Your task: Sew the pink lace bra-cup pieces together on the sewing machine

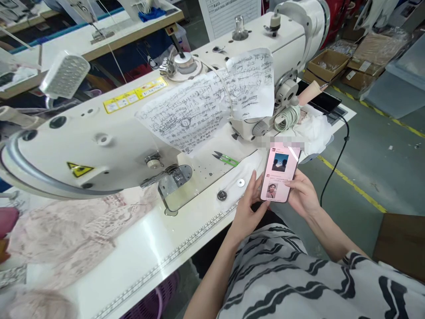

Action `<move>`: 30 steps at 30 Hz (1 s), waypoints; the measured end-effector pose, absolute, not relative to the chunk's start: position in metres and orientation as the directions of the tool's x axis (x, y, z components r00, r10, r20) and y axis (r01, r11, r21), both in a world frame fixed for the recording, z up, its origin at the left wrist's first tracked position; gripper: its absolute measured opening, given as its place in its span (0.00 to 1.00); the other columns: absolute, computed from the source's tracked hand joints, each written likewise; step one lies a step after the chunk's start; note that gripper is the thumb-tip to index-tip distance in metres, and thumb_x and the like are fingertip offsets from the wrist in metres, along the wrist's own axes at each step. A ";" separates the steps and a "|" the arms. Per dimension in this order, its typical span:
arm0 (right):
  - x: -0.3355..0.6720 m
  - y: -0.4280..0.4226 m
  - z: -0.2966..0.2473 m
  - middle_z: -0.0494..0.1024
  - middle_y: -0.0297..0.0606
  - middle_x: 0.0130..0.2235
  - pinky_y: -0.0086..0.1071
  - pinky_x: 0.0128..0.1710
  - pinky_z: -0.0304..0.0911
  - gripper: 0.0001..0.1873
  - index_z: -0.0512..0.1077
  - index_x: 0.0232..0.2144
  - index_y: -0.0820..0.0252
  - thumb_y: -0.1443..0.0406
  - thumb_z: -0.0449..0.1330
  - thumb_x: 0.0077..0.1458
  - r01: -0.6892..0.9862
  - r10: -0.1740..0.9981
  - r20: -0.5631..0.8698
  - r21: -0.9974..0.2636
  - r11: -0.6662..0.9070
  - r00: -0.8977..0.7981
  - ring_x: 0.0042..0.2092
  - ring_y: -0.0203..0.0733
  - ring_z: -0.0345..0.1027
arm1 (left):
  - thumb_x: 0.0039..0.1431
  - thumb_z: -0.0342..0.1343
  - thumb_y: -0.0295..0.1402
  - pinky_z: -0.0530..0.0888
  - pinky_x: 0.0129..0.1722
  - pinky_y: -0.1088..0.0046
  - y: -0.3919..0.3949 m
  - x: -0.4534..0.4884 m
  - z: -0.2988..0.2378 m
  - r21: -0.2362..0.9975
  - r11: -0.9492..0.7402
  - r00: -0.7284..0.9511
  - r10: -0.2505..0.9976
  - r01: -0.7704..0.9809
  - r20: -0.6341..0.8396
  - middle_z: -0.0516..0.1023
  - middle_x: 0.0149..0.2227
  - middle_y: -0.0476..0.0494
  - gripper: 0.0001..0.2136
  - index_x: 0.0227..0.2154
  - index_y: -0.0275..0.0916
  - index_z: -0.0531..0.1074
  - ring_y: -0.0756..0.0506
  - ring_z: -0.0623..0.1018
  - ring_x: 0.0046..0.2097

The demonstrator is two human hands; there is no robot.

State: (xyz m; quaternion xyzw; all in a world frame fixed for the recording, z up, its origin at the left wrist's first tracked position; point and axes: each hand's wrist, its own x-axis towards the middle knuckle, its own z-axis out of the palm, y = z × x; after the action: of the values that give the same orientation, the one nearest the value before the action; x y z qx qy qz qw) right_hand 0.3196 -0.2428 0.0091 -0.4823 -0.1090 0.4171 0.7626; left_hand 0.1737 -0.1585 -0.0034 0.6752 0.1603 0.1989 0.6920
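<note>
Between my two hands is a smartphone (280, 175) with a lit pink screen showing two pictures, held upright above the table's front edge. My left hand (248, 206) wraps its left side, with the thumb along the bottom corner. My right hand (303, 190) grips the right edge, its thumb over the screen. Left of the phone, green thread snips (226, 159) lie on the bed of a white sewing machine (129, 133). A dark metal bobbin (222, 195) and a pale round disc (240, 182) rest near my left hand.
Handwritten sheets (206, 102) are strapped to the machine. Pink lace fabric (76, 221) covers the table's left part. A measuring tape strip (189, 241) runs along the front edge. A coiled pale cord (287, 118) hangs by the handwheel; a black cable (347, 137) droops at right. Cardboard boxes (327, 64) stand behind.
</note>
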 end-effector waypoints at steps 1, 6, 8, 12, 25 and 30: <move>0.320 -0.243 0.009 0.81 0.37 0.43 0.50 0.53 0.66 0.18 0.74 0.40 0.54 0.67 0.65 0.43 -0.531 0.741 -0.236 -0.827 0.187 0.628 0.49 0.51 0.73 | 0.65 0.54 0.30 0.71 0.57 0.65 -0.159 0.174 -0.003 0.998 0.011 0.869 0.493 -0.060 0.047 0.52 0.69 0.44 0.37 0.67 0.58 0.37 0.41 0.66 0.63; 0.320 -0.243 0.010 0.81 0.37 0.43 0.50 0.53 0.66 0.19 0.74 0.40 0.54 0.67 0.65 0.42 -0.534 0.738 -0.243 -0.825 0.184 0.629 0.49 0.51 0.73 | 0.64 0.54 0.30 0.71 0.57 0.65 -0.159 0.174 -0.002 0.998 0.020 0.867 0.496 -0.059 0.041 0.52 0.68 0.44 0.37 0.67 0.58 0.37 0.41 0.66 0.63; 0.320 -0.243 0.011 0.81 0.37 0.43 0.50 0.53 0.67 0.19 0.74 0.40 0.54 0.67 0.66 0.41 -0.535 0.738 -0.246 -0.825 0.181 0.629 0.50 0.51 0.73 | 0.64 0.54 0.30 0.71 0.56 0.66 -0.159 0.174 -0.002 0.998 0.017 0.867 0.497 -0.058 0.042 0.52 0.68 0.44 0.38 0.67 0.58 0.37 0.41 0.66 0.63; 0.320 -0.242 0.012 0.81 0.36 0.42 0.49 0.52 0.68 0.20 0.74 0.39 0.54 0.68 0.66 0.39 -0.558 0.730 -0.269 -0.810 0.181 0.628 0.48 0.51 0.73 | 0.64 0.54 0.29 0.70 0.57 0.67 -0.159 0.174 -0.003 0.998 0.010 0.867 0.495 -0.064 0.051 0.52 0.68 0.44 0.38 0.67 0.58 0.37 0.42 0.67 0.63; 0.319 -0.242 0.012 0.81 0.35 0.44 0.48 0.53 0.67 0.16 0.74 0.41 0.53 0.65 0.64 0.46 -0.623 0.718 -0.315 -0.754 0.208 0.621 0.51 0.50 0.72 | 0.64 0.55 0.33 0.68 0.59 0.64 -0.160 0.174 0.000 0.998 0.025 0.864 0.503 -0.053 0.033 0.52 0.68 0.43 0.38 0.67 0.56 0.37 0.40 0.65 0.64; 0.319 -0.242 0.013 0.81 0.37 0.44 0.48 0.52 0.68 0.18 0.74 0.41 0.54 0.67 0.65 0.44 -0.623 0.730 -0.315 -0.759 0.190 0.607 0.50 0.51 0.73 | 0.63 0.56 0.32 0.69 0.59 0.63 -0.160 0.174 -0.002 0.997 0.041 0.867 0.498 -0.059 0.031 0.52 0.69 0.44 0.38 0.67 0.57 0.37 0.40 0.66 0.63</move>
State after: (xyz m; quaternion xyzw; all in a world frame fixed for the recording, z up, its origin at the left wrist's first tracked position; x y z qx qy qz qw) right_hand 0.3194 -0.2418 0.0126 -0.4603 -0.0583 0.4397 0.7691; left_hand 0.1745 -0.1604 -0.0015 0.6636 0.1655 0.1982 0.7021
